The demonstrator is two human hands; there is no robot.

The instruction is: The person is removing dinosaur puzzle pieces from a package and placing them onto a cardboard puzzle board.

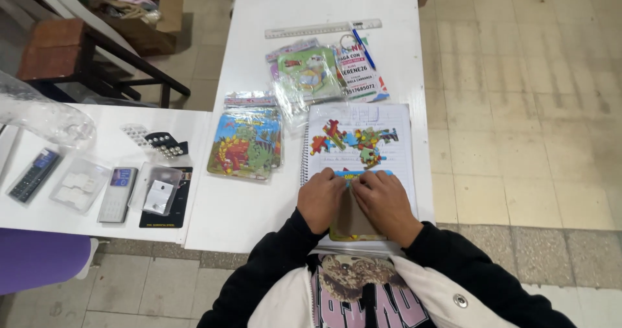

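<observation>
Seen from above, a person in dark sleeves sits at a long white tabletop (259, 198). The left hand (320, 200) and right hand (385, 203) rest side by side, knuckles up, on a puzzle tray (353, 221) whose brown cardboard shows between and below them. Fingertips of both hands press down together along the tray's upper blue edge; whether either grip pinches a loose piece cannot be told. The tray lies on an open spiral notebook (395, 156). Just beyond the fingers, on the notebook page, sits a cluster of joined puzzle pieces (353, 140) in red, green and blue. Left of the left hand lies a stack of bagged dinosaur puzzles (246, 146); farther beyond are more packets (311, 75), a clear ruler (322, 28) and a blue pen (363, 48). The pieces look light, thin, stiff cardboard, likely easy to bend or scatter; best pinched by their edges.
</observation>
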